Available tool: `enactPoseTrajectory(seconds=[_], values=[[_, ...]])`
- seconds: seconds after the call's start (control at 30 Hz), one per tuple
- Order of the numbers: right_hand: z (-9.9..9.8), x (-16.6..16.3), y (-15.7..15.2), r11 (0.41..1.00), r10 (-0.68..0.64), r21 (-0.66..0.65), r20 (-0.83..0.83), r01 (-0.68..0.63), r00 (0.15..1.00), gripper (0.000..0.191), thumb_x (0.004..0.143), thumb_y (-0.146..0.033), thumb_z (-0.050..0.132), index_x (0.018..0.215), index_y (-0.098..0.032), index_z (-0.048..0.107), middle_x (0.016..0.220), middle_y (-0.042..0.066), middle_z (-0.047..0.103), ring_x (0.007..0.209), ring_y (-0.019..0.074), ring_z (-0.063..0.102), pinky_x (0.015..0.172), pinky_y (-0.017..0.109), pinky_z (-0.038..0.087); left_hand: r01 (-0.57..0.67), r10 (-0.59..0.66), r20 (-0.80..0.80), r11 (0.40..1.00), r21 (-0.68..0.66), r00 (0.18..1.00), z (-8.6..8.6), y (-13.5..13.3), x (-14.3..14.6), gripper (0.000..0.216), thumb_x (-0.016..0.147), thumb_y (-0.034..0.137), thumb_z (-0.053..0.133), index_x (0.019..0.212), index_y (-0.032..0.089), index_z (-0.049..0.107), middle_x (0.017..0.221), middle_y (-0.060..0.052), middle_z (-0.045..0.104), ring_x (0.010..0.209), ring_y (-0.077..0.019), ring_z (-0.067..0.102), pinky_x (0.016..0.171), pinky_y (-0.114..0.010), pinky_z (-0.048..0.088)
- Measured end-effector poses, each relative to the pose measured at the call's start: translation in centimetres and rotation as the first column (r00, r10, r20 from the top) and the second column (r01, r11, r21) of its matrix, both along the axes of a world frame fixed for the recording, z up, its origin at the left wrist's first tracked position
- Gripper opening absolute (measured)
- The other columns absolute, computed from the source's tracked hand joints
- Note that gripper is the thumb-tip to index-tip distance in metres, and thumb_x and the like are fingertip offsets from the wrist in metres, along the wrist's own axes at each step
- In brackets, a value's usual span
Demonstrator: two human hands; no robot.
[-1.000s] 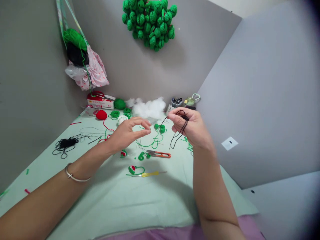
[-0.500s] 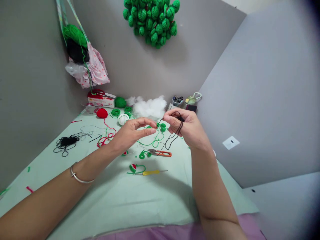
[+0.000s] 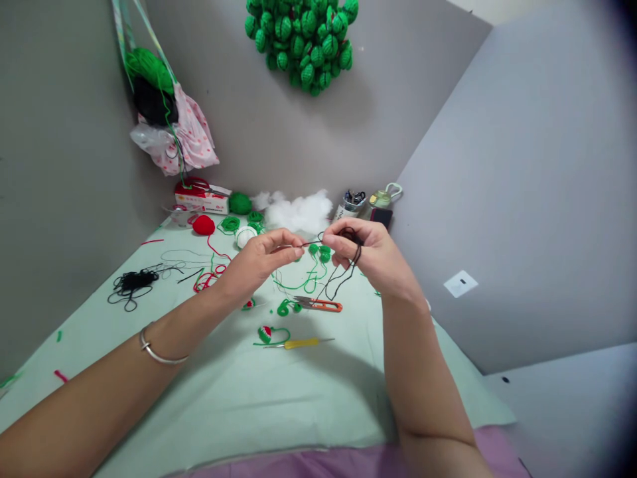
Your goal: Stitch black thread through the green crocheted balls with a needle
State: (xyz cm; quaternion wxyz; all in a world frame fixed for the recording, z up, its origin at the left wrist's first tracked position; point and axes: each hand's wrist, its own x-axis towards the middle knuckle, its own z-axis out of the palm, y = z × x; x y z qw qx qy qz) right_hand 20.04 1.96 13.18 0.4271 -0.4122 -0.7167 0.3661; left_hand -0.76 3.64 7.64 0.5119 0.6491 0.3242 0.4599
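Observation:
Between my two hands a short stretch of black yarn is drawn nearly level above the table. My left hand pinches its left end between thumb and fingertips. Loops of the same yarn hang from my right hand, whose thumb and forefinger close on the strand. Under the hands lie orange-handled thread snips and small coils of green yarn. Nearer to me are a small red and green crocheted piece with a green tail and a yellow-handled crochet hook.
A tangle of black yarn and a red yarn ball lie to the left. White stuffing, a green ball and a box with red scissors line the back wall. Green crocheted pieces hang above.
My left hand has shifted slightly left and up. The strand between the hands, slanted before, now runs nearly level. My right hand has barely moved.

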Motion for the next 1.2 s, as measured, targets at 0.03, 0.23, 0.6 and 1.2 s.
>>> enactPoseTrajectory(seconds=[0.03,0.23,0.6,1.2], values=[[0.1,0.2,0.0,1.000,0.019,0.003,0.046,-0.019,0.999,0.020,0.087,-0.034,0.071,0.081,-0.016,0.066,0.066,-0.002,0.055,0.060,0.0087,0.052,0.057,0.023,0.043,-0.012,0.012,0.006,1.000,0.009,1.000,0.1,0.0,-0.1,0.017,0.086,0.041,0.069,0.085,0.024,0.064,0.109,-0.002,0.071,0.102,-0.0200,0.062,0.097,-0.037,0.046],[-0.5,0.1,0.1,0.991,0.126,-0.054,0.131,-0.120,0.983,0.051,0.082,-0.034,0.078,0.128,-0.023,0.059,0.128,0.008,0.060,0.082,0.0108,0.059,0.070,0.026,0.051,-0.051,0.084,-0.140,0.973,0.225,0.987,0.7,-0.4,-0.7,0.009,0.088,0.032,0.063,0.084,0.024,0.062,0.102,-0.001,0.067,0.104,-0.0211,0.060,0.100,-0.040,0.042],[-0.8,-1.4,0.0,0.985,0.132,-0.113,-0.011,-0.133,0.991,0.031,0.082,-0.044,0.077,0.079,-0.014,0.068,0.059,-0.004,0.053,0.055,0.0068,0.044,0.048,0.023,0.031,-0.120,0.210,-0.229,0.928,0.352,0.950,1.1,-1.5,-1.3,0.005,0.088,0.027,0.061,0.085,0.024,0.060,0.101,0.000,0.064,0.108,-0.0219,0.058,0.097,-0.039,0.041],[-1.4,-2.2,-0.1,0.987,0.110,-0.118,-0.014,-0.111,0.994,0.024,0.080,-0.039,0.078,0.080,-0.016,0.070,0.059,-0.006,0.044,0.055,0.0068,0.034,0.050,0.024,0.029,-0.130,0.208,-0.237,0.943,0.307,0.949,1.4,-1.2,-2.4,0.017,0.091,0.040,0.061,0.093,0.024,0.068,0.106,-0.004,0.066,0.109,-0.0248,0.059,0.102,-0.041,0.041]])
